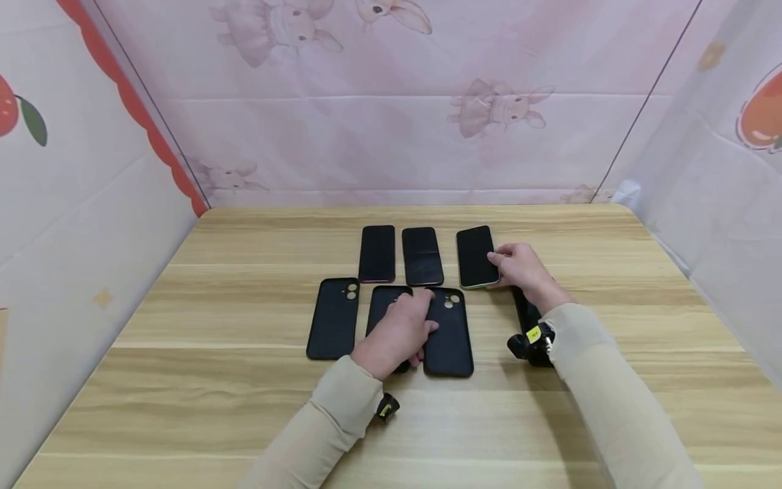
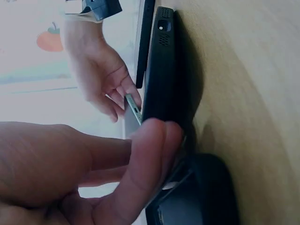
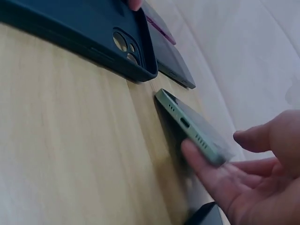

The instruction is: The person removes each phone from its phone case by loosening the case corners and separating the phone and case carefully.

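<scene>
Three black phone cases lie in a near row, open side up. My left hand (image 1: 397,333) reaches over the middle case (image 1: 377,305) and pinches the left edge of the right-hand case (image 1: 449,339); a fingertip (image 3: 135,3) shows inside its rim. Camera holes pierce that case's far end. Farther right, my right hand (image 1: 522,268) holds a dark-screened phone (image 1: 476,257) with a pale green frame. Its thumb is on the screen side, and fingers reach under the right edge, which tilts up. In the left wrist view, fingers cover part of the case edge.
Two more dark phones, a left one (image 1: 377,255) and a middle one (image 1: 423,257), lie behind the cases. The left case (image 1: 332,319) lies beside the left hand. Printed cloth walls (image 1: 379,142) stand behind and beside the wooden table (image 1: 214,407).
</scene>
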A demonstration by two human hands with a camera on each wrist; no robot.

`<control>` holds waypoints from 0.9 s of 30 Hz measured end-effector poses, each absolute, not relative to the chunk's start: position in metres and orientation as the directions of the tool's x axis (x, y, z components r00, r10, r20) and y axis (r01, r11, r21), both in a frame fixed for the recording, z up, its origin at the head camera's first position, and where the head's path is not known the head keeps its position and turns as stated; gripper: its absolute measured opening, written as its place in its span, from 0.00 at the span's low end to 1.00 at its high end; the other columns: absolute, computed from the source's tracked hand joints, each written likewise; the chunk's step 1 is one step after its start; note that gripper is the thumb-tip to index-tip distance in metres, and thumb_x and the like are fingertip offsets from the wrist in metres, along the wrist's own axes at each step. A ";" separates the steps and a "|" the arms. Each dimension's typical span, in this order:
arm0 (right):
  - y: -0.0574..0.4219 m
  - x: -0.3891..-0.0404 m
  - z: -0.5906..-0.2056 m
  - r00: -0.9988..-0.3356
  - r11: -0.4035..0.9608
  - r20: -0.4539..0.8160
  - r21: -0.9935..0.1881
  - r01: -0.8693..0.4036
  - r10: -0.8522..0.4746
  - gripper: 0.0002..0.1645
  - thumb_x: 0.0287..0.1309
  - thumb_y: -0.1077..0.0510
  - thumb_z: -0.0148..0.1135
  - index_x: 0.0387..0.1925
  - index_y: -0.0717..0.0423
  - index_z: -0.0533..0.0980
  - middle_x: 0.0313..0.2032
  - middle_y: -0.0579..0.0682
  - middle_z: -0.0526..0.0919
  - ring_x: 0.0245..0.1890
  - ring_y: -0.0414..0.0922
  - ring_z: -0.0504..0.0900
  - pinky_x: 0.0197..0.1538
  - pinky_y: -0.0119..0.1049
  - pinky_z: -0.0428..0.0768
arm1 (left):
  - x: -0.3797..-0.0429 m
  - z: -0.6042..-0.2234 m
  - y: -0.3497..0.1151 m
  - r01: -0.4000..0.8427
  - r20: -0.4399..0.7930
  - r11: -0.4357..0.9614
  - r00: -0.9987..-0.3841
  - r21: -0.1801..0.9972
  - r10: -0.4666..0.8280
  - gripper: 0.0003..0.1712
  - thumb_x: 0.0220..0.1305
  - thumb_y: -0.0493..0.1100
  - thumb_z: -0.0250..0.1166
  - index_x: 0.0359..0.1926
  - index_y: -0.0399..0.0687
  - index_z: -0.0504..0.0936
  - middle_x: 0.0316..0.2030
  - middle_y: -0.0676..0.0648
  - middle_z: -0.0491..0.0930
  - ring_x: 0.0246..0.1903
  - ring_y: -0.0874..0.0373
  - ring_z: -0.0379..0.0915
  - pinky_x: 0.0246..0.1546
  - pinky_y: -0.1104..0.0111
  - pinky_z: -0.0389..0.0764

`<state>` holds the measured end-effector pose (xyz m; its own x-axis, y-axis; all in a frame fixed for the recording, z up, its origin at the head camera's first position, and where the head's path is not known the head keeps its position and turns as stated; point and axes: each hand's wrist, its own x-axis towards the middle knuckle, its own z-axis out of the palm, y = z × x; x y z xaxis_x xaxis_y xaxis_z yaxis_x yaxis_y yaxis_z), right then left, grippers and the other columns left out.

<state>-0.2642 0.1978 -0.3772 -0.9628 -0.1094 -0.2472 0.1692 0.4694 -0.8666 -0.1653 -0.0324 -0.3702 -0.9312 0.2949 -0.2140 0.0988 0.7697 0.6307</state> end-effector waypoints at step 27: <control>0.235 -0.215 -0.350 -1.000 0.781 0.019 -0.624 -0.009 0.003 0.25 0.69 0.61 0.40 0.60 0.72 0.69 0.58 0.71 0.74 0.59 0.64 0.73 0.61 0.58 0.72 | -0.167 -0.360 -0.001 0.266 0.016 0.736 -0.945 0.623 0.327 0.23 0.70 0.41 0.59 0.64 0.42 0.72 0.45 0.50 0.84 0.38 0.60 0.79 0.43 0.66 0.81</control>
<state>-0.2151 0.2355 -0.3496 -0.9998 0.0035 0.0192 -0.0093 0.7814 -0.6240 -0.1671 -0.0011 -0.3597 -0.9448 0.3272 0.0162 0.2656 0.7360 0.6227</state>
